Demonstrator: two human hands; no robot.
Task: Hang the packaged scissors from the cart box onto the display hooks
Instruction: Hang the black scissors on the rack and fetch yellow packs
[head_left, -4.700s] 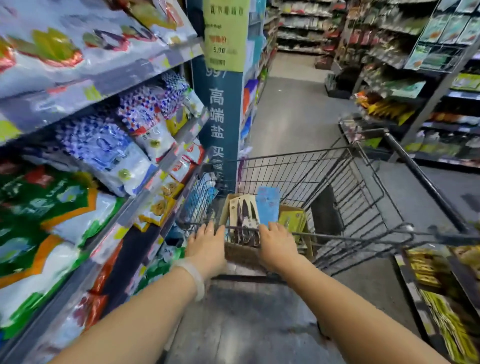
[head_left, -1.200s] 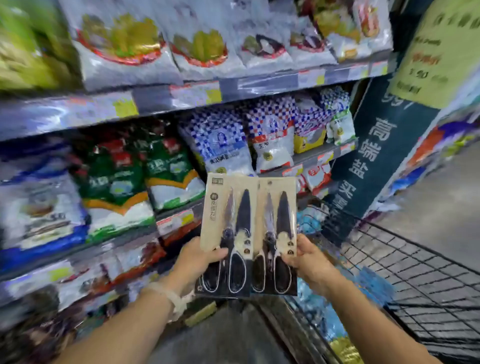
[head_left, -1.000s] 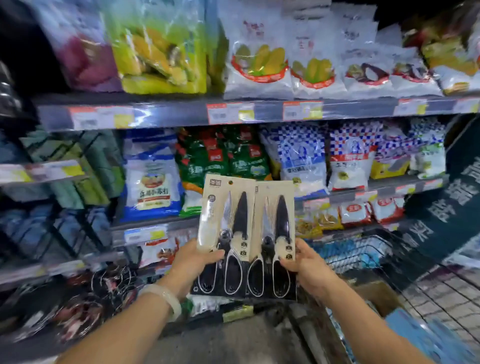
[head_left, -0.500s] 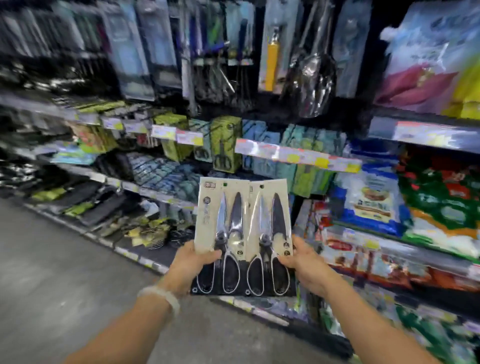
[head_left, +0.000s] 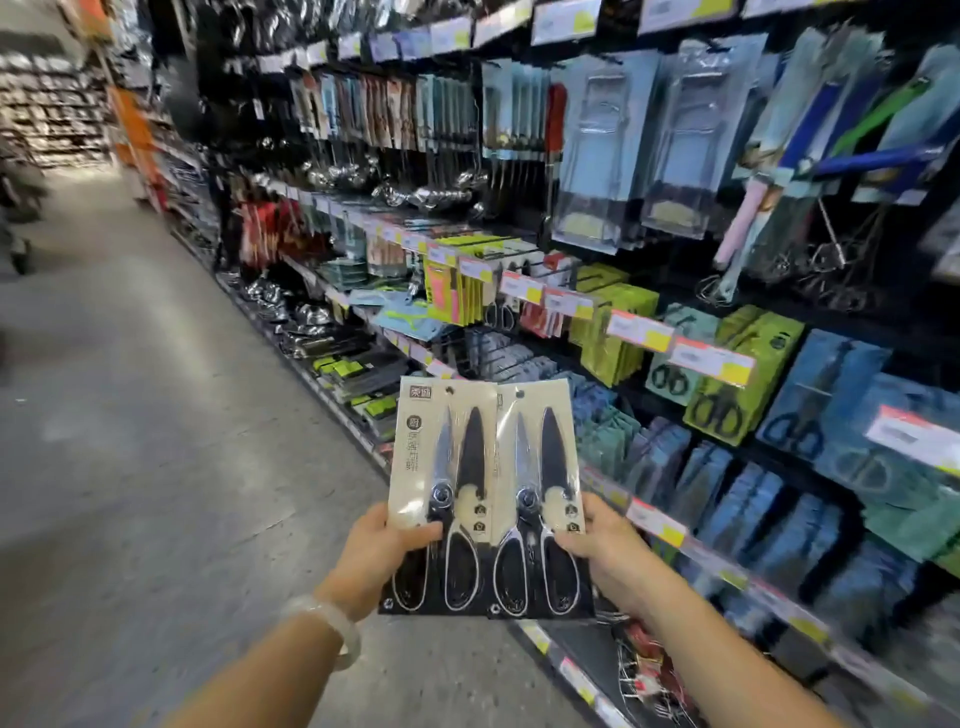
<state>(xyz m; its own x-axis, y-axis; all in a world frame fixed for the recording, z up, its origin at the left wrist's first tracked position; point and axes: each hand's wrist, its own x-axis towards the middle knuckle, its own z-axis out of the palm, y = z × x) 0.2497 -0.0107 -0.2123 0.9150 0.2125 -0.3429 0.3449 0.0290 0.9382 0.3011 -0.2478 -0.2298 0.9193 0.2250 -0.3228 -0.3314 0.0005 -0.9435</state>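
I hold two packaged scissors upright side by side in front of me. My left hand (head_left: 382, 551) pinches the left pack (head_left: 447, 467), thumb across its front near the pivot. The right pack (head_left: 540, 467), which overlaps the left one's edge, is gripped by my right hand (head_left: 602, 551) in the same way. Each pack is a beige card with a black lower part, a hang hole at the top, and black-handled scissors. Display hooks (head_left: 519, 265) with hanging kitchen tools and scissors fill the shelving on the right. The cart and its box are out of view.
Blue (head_left: 831, 415) and green (head_left: 737, 384) scissor packs hang on the shelving beside my right hand, above price-tag rails (head_left: 711, 358). Ladles and utensils (head_left: 415, 192) hang farther along. Grey aisle floor (head_left: 156, 415) stretches to the left and ahead.
My view has swung left from the food shelves to the kitchenware aisle. Both hands keep the same hold on the two packs, lifted out of the cart box earlier.
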